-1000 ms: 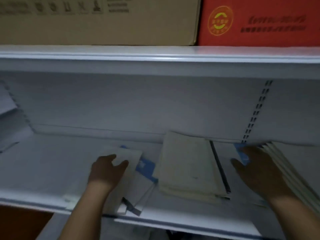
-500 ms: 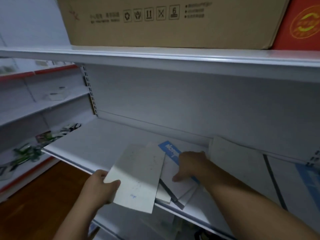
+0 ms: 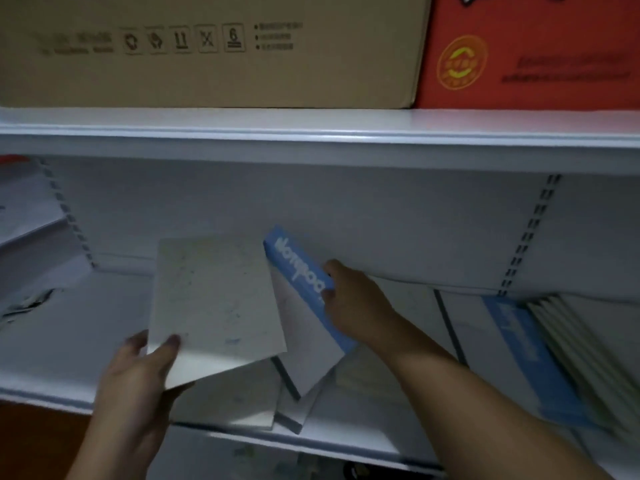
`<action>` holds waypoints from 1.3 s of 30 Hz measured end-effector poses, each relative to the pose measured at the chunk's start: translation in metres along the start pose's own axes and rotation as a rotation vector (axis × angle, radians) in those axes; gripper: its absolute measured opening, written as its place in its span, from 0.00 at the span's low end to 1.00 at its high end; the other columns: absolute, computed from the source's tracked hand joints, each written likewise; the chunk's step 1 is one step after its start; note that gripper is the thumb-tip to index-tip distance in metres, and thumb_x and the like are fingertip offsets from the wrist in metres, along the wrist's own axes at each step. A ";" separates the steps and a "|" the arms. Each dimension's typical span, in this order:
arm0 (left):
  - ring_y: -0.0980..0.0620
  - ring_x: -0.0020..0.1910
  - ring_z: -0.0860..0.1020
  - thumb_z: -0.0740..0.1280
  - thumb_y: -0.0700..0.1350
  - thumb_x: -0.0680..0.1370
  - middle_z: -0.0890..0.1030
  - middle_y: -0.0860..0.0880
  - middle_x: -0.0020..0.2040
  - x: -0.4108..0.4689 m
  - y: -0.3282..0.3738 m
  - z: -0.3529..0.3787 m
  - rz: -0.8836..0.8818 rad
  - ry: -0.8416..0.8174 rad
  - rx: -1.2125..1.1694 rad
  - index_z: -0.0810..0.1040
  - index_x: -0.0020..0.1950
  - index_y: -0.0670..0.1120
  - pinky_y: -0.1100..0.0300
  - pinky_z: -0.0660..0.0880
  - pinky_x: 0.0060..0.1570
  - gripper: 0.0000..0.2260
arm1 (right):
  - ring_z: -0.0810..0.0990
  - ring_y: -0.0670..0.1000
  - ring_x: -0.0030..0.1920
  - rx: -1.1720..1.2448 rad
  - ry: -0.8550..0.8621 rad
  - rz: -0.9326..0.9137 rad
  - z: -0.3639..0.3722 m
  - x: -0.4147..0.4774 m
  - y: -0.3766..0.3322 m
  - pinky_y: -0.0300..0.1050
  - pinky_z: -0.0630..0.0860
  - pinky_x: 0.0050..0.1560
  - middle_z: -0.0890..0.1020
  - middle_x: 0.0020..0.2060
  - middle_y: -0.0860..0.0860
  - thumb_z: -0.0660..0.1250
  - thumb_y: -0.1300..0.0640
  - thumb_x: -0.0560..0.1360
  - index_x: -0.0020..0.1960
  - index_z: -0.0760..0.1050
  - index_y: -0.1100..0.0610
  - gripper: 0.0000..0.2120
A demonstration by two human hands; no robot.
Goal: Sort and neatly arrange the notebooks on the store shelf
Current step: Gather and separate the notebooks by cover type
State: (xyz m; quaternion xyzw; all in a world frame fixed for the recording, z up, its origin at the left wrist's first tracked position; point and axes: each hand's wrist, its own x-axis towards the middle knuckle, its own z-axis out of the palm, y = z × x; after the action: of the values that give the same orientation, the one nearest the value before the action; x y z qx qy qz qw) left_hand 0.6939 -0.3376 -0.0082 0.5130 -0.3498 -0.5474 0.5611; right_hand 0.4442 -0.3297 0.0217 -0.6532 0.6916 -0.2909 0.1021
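My left hand (image 3: 138, 372) grips the lower left corner of a pale speckled notebook (image 3: 214, 303) and holds it tilted up above the white shelf (image 3: 69, 341). My right hand (image 3: 353, 299) holds the blue spine of a blue-and-white notebook (image 3: 304, 306), lifted on edge beside the pale one. Under both, more white notebooks (image 3: 249, 400) lie flat near the shelf's front edge. On the right lies a blue-spined notebook (image 3: 526, 358), next to a leaning stack of pale notebooks (image 3: 581, 344).
A brown cardboard box (image 3: 207, 50) and a red box (image 3: 530, 50) sit on the upper shelf (image 3: 311, 126). A neighbouring shelf unit (image 3: 31, 237) with blurred items stands at the left. Slotted uprights run down the back wall at left and right.
Both notebooks have risen off the pile: the pale one is now tilted upright in my left hand, the blue-spined one lifted on edge by my right. The view shifted right.
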 end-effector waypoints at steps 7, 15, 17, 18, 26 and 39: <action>0.44 0.42 0.76 0.63 0.35 0.77 0.77 0.38 0.51 -0.021 -0.043 0.137 -0.002 -0.289 0.085 0.70 0.62 0.36 0.60 0.79 0.33 0.14 | 0.74 0.48 0.33 0.099 0.491 0.524 -0.109 -0.090 0.141 0.37 0.67 0.29 0.81 0.48 0.58 0.60 0.60 0.77 0.54 0.74 0.59 0.08; 0.40 0.56 0.76 0.65 0.42 0.76 0.76 0.38 0.58 -0.026 -0.066 0.176 0.292 -0.303 0.724 0.73 0.62 0.40 0.49 0.72 0.58 0.15 | 0.77 0.57 0.46 -0.244 0.168 0.707 -0.110 -0.132 0.213 0.41 0.65 0.37 0.79 0.45 0.58 0.59 0.56 0.78 0.46 0.75 0.59 0.09; 0.41 0.59 0.75 0.65 0.49 0.76 0.76 0.40 0.62 -0.010 -0.057 0.157 0.313 -0.301 0.850 0.74 0.64 0.43 0.50 0.71 0.61 0.18 | 0.76 0.58 0.56 -0.286 0.169 0.678 -0.101 -0.123 0.204 0.43 0.68 0.48 0.77 0.59 0.61 0.60 0.55 0.77 0.59 0.73 0.62 0.14; 0.41 0.59 0.75 0.66 0.51 0.75 0.75 0.41 0.63 0.001 -0.053 0.141 0.298 -0.276 0.912 0.74 0.65 0.44 0.51 0.71 0.62 0.20 | 0.74 0.58 0.61 -0.254 0.204 0.630 -0.095 -0.115 0.192 0.44 0.68 0.55 0.74 0.63 0.61 0.62 0.56 0.77 0.63 0.71 0.63 0.17; 0.40 0.62 0.74 0.70 0.60 0.67 0.76 0.41 0.63 0.034 -0.051 0.002 0.065 -0.007 1.374 0.65 0.70 0.44 0.51 0.73 0.61 0.37 | 0.68 0.50 0.66 -0.080 -0.089 -0.118 0.003 -0.042 0.021 0.34 0.58 0.62 0.70 0.67 0.50 0.63 0.54 0.75 0.68 0.68 0.52 0.21; 0.49 0.33 0.75 0.75 0.43 0.67 0.79 0.43 0.41 -0.002 -0.021 -0.054 -0.310 -0.121 0.783 0.72 0.49 0.41 0.64 0.70 0.24 0.18 | 0.77 0.54 0.57 -0.590 -0.724 -0.004 0.071 0.021 -0.017 0.43 0.72 0.50 0.78 0.57 0.56 0.74 0.42 0.65 0.63 0.70 0.63 0.35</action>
State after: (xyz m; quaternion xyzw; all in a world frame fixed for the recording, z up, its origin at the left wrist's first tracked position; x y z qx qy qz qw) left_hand 0.7400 -0.3221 -0.0408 0.7009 -0.4823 -0.4802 0.2135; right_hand 0.4927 -0.3682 -0.0222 -0.7153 0.6633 0.1646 0.1462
